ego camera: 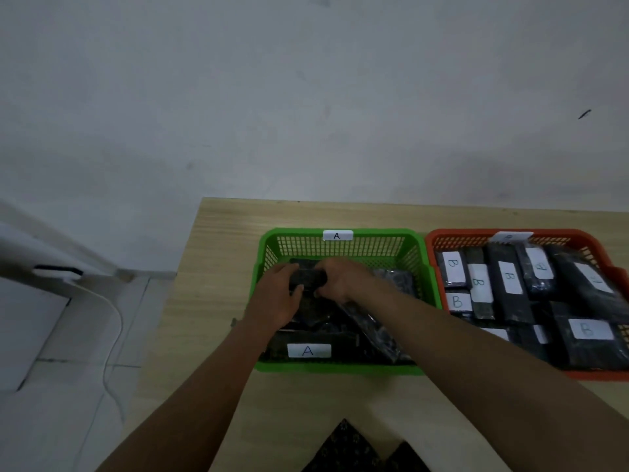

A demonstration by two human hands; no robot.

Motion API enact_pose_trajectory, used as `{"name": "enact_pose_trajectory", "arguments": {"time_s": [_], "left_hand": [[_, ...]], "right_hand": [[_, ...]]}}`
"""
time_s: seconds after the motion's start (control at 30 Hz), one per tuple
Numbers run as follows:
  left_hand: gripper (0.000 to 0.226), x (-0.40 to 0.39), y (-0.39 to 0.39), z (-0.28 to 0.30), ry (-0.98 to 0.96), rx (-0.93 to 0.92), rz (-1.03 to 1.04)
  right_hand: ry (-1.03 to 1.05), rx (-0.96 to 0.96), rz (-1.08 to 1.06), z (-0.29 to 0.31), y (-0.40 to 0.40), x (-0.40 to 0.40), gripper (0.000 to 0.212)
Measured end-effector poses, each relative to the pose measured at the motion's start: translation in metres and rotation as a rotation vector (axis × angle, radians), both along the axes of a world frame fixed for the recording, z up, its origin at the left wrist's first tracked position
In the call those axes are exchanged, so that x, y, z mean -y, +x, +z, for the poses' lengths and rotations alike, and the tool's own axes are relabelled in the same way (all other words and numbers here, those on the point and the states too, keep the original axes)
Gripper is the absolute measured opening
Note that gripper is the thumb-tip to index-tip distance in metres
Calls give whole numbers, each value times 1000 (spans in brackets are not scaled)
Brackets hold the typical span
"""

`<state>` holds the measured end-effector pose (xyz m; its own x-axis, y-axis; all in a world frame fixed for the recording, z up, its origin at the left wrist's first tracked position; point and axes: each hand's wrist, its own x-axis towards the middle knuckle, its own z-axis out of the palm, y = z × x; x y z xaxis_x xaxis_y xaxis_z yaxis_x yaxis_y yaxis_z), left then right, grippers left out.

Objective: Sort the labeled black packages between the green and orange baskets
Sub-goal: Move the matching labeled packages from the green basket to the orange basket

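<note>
A green basket (340,248) tagged "A" stands on the table, with an orange basket (439,238) touching its right side. Both of my hands are inside the green basket. My left hand (277,296) and my right hand (343,279) grip the same black package (308,279) from either side, above other black packages. One package at the basket's front shows a white "A" label (308,350). The orange basket is packed with several black packages, most labeled "B" (509,277); two near its back right seem to read "A" (541,265).
The wooden table (218,267) ends at its left edge close to the green basket; beyond it lies a tiled floor with a white cable (114,338). A grey wall backs the table. Dark patterned clothing (347,447) shows at the near edge.
</note>
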<state>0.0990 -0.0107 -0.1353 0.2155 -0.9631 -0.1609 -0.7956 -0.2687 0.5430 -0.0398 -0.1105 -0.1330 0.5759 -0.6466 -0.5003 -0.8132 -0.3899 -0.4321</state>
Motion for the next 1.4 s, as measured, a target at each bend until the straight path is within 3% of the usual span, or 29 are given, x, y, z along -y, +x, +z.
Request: {"name": "enact_pose_trajectory", "arguments": {"time_s": [0.13,0.3,0.43,0.67,0.87,1.0,1.07,1.1,1.17,1.27,1.33,1.4], "left_hand": [[51,9,13,-4,30,-17,-30],[49,25,21,1,5,-68,-106],[43,38,24,5,29,-138,-114],[24,51,28,10,4,-98,-98],[42,29,27,11,-285,88,-2],[55,9,28,1,-222,5,186],[56,2,29,-4,-214,-38,218],[56,0,30,-6,-212,-56,239],[56,-5,30,-7,-194,-88,291],[49,-10,30,-7,-234,-84,293],[46,-11,32,-7,-229,-82,282],[46,-11,33,-8,-177,-91,270]], "right_hand": [[54,-66,41,-11,12,17,44],[50,41,157,-7,-1,29,30],[92,239,19,-3,-18,33,31],[22,486,-160,-13,-30,29,21],[-43,377,-165,-22,-14,34,30],[-445,14,51,-20,1,20,45],[-555,56,88,-13,2,4,52],[-536,142,104,-8,0,-4,53],[-301,290,165,5,-5,-13,54],[53,56,350,18,-12,-19,60],[73,-82,399,18,-16,-21,63],[52,-92,393,18,-17,-22,59]]}}
